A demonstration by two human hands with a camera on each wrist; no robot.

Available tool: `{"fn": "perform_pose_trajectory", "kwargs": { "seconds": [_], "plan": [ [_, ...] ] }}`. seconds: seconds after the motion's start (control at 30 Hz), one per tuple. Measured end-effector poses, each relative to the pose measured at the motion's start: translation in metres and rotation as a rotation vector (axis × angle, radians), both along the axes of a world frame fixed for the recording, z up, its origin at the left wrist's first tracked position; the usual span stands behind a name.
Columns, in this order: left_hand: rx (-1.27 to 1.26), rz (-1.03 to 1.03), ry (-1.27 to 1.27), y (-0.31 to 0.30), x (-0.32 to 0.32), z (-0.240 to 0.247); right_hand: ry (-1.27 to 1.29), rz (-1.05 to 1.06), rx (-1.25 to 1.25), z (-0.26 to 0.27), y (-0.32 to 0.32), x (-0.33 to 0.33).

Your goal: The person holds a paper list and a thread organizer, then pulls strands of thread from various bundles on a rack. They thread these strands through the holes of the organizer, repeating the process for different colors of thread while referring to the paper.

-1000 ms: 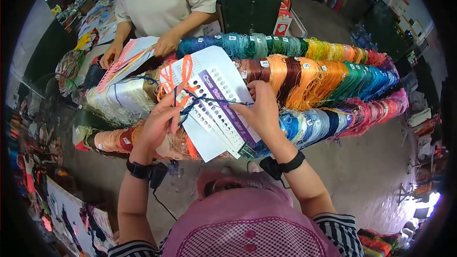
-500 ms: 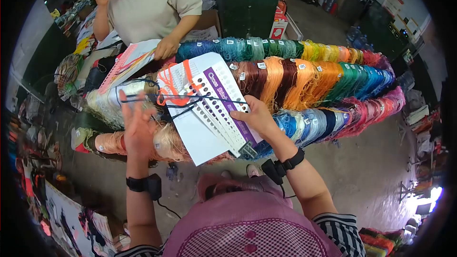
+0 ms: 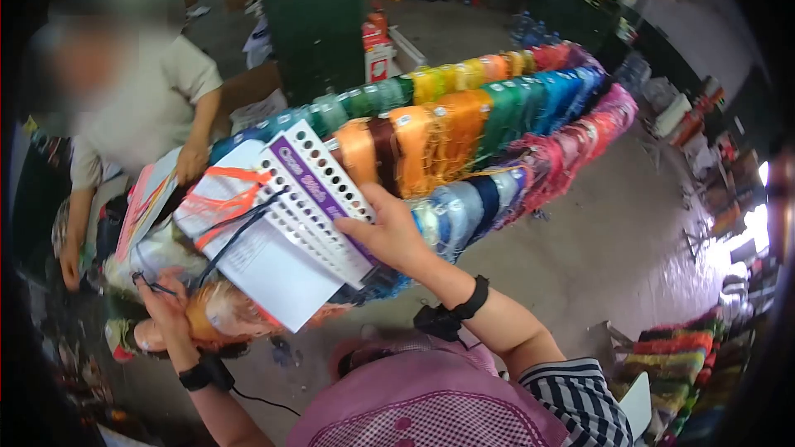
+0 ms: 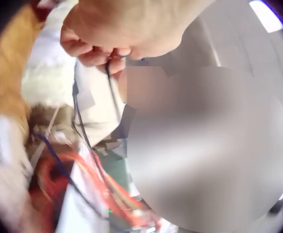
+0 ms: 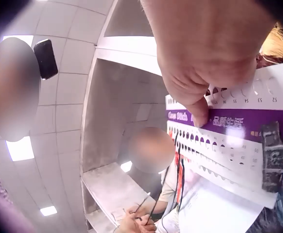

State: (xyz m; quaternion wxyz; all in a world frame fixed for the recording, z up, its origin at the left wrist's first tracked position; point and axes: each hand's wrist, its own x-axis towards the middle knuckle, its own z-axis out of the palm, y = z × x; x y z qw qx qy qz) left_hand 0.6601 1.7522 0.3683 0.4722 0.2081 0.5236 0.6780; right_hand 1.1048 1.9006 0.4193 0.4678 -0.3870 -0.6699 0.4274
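My right hand grips a fanned stack of white punched thread cards with a purple "Cross Stitch" band, thumb lying on top. A black clip bites the end of the stack in the right wrist view. White paper sheets lie under the cards. Bright orange floss and dark blue thread hang from the card holes. Off to the left, my left hand pinches a strand of dark thread, its fingers curled in the left wrist view.
Long rows of colourful thread skeins with small white labels run beneath and beyond the cards. Across them stands another person, one hand by a pink-edged card of threads. A green pillar rises behind; bundled skeins lie lower right.
My left hand has moved away from the cards, down and left, with dark thread. The cards, still in my right hand, and the skeins sit further left as the head view swings.
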Motion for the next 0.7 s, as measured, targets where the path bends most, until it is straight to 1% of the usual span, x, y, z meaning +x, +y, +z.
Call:
{"fn": "perform_pose_trajectory", "kwargs": {
  "seconds": [0.03,0.07,0.1,0.13,0.2,0.27,0.3,0.33,0.37,0.4,0.43,0.47,0.53,0.57,0.63,0.67,0.7],
  "plan": [
    [-0.130,0.105,0.045,0.019,0.043,0.016,0.058,0.014,0.028,-0.009,0.007,0.003],
    [-0.259,0.211,0.093,0.036,0.089,0.030,0.034,0.021,0.032,-0.005,0.009,0.010],
    [-0.312,0.117,0.271,0.043,0.090,0.018,-0.028,0.037,0.022,-0.002,0.011,0.016],
    [-0.417,0.049,0.518,0.050,0.096,0.018,-0.091,0.054,0.006,-0.002,0.012,0.022],
    [-0.121,-0.141,0.519,0.073,0.097,-0.009,-0.064,0.055,0.083,-0.010,0.016,0.034],
    [-0.052,-0.058,0.569,0.080,0.111,-0.005,-0.016,0.079,0.018,0.001,0.012,0.062],
    [-0.068,0.018,0.732,0.080,0.129,0.012,-0.020,0.082,-0.004,0.008,0.012,0.082],
    [0.016,0.079,0.559,0.081,0.151,0.024,-0.026,0.087,-0.031,0.013,0.012,0.105],
    [0.078,0.061,0.536,0.083,0.158,0.028,-0.019,0.072,-0.029,0.016,0.013,0.129],
    [0.137,0.046,0.508,0.084,0.157,0.028,0.039,0.077,-0.011,0.017,0.015,0.156],
    [0.199,0.007,0.567,0.087,0.169,0.039,0.096,0.085,0.007,0.018,0.016,0.183],
    [0.202,0.098,0.504,0.091,0.187,0.045,0.173,0.092,0.006,0.013,0.017,0.209],
    [0.262,0.241,0.560,0.107,0.243,0.071,0.234,0.028,0.073,0.021,0.013,0.273],
    [0.262,0.233,0.564,0.123,0.257,0.071,0.260,-0.035,0.050,0.021,0.010,0.308],
    [0.365,0.175,1.246,0.151,0.278,0.065,0.350,-0.154,-0.010,0.025,0.001,0.374],
    [0.355,0.179,1.247,0.161,0.305,0.074,0.411,-0.215,-0.045,0.029,-0.005,0.408],
    [0.331,0.116,1.310,0.171,0.347,0.086,0.388,-0.296,-0.044,0.037,-0.012,0.440]
  ]
}}
